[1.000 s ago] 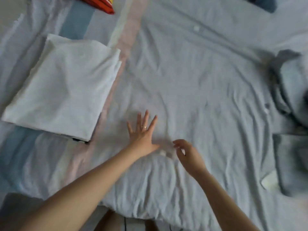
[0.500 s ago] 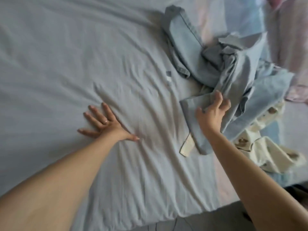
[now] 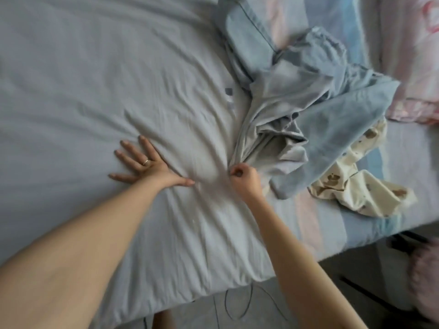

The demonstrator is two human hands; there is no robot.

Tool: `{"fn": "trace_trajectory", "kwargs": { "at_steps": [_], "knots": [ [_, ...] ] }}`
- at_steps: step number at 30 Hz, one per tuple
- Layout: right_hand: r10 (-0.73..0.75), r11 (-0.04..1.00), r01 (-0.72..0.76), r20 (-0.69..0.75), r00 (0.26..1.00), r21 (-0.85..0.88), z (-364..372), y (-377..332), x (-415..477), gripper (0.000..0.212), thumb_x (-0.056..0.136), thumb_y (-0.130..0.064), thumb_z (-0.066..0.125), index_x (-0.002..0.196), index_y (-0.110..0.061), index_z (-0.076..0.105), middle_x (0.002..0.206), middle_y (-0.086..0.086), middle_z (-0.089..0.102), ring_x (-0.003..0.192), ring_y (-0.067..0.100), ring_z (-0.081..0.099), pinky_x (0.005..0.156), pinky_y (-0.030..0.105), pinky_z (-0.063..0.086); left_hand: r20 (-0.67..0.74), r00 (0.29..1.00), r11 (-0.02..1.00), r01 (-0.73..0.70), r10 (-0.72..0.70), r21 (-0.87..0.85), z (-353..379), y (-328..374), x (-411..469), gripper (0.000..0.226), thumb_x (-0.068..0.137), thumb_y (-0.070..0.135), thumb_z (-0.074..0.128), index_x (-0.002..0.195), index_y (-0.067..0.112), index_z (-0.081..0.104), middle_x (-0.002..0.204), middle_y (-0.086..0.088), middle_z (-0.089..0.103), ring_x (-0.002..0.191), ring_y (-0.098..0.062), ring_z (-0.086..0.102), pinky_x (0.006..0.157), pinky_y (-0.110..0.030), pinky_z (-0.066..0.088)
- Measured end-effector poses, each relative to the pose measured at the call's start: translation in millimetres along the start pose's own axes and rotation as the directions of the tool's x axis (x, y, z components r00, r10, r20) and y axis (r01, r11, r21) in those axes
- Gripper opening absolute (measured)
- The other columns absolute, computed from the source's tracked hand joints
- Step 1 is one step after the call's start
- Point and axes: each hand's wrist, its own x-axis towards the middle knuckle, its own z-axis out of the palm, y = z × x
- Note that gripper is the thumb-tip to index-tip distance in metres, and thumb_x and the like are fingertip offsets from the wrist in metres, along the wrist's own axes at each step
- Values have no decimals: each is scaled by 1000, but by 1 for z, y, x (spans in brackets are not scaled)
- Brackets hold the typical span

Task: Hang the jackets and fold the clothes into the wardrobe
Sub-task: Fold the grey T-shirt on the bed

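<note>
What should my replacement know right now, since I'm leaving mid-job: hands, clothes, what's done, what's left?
Left hand open, pressing on the pale grey garment, which is spread flat. Right hand pinches a bunched fold at that garment's right side. Crumpled light blue garment and cream bear-print cloth lie heaped to the right on the striped sheet. Done: garment spread. Left: fold it, then the heap; wardrobe not in view.

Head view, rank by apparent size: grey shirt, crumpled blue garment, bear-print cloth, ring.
1. grey shirt, fills most of the frame
2. blue garment
3. bear-print cloth, partly hidden under the blue garment
4. ring, on the left hand
</note>
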Motion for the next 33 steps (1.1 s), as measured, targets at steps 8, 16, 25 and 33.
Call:
{"fn": "trace_trajectory", "kwargs": {
  "at_steps": [8, 16, 25, 33],
  "knots": [
    [-124, 975, 208, 591, 797, -76, 110, -37, -217, 25, 78, -11, 57, 100, -15, 44, 87, 6, 58, 72, 25, 54, 66, 39, 42, 301, 787, 842, -503, 539, -194, -1, -94, -49, 62, 95, 55, 36, 150, 28, 23, 160, -2, -3, 146, -20, -14, 117, -48, -6],
    [-578, 730, 610, 198, 792, -309, 69, -120, -315, 33, 58, -16, 64, 91, -19, 65, 68, -1, 67, 47, 21, 60, 39, 18, 25, 167, 601, 563, -565, 782, -603, -32, -240, -183, 40, 76, 72, 39, 97, 50, 65, 128, 13, 59, 132, -9, 42, 118, -45, 14],
    [-752, 655, 668, -210, 625, -354, -60, -257, -372, 22, 70, -10, 61, 89, -22, 63, 82, -5, 63, 60, 23, 59, 47, 24, 27, -415, 443, 521, -848, 795, 93, -196, -266, -288, 20, 66, 54, 44, 70, 35, 42, 61, 13, 39, 79, 7, 39, 93, -33, 19],
    [-615, 717, 673, -619, 488, -183, -144, -343, -417, 23, 69, -3, 62, 84, -19, 66, 91, 0, 65, 74, 25, 58, 56, 27, 32, -481, 572, 638, -769, 664, -35, -305, -321, -356, 25, 70, 19, 64, 64, 37, 47, 54, 4, 47, 56, -14, 47, 57, -35, 39]
  ]
}}
